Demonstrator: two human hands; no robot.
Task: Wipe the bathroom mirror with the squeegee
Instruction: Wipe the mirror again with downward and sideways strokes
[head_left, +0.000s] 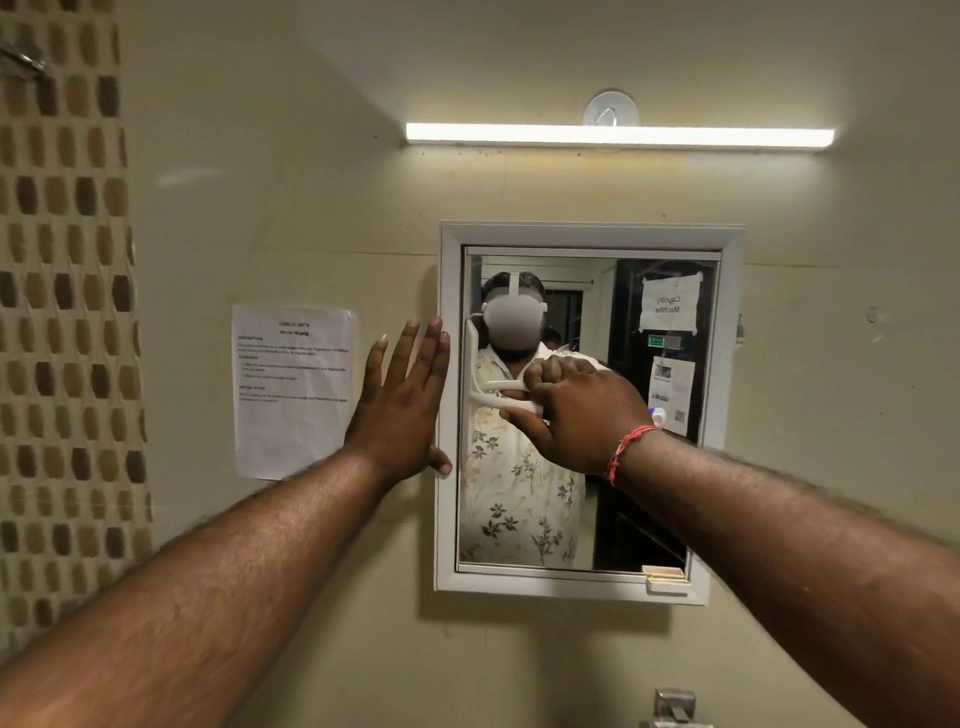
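A white-framed bathroom mirror (711, 244) hangs on the beige wall straight ahead. My right hand (576, 415) grips the white squeegee (485, 397) by its handle. Its blade stands vertical against the glass near the mirror's left edge, about mid-height. My left hand (402, 402) lies flat with straight fingers on the wall, its fingertips and thumb touching the mirror's left frame. The glass reflects a person in a floral shirt and a doorway with paper signs.
A printed paper sheet (293, 389) is taped to the wall left of the mirror. A lit tube light (618, 135) runs above it. A small white box (665, 578) sits on the frame's lower right corner. A metal fitting (674, 706) shows below, mosaic tiles (62, 312) at far left.
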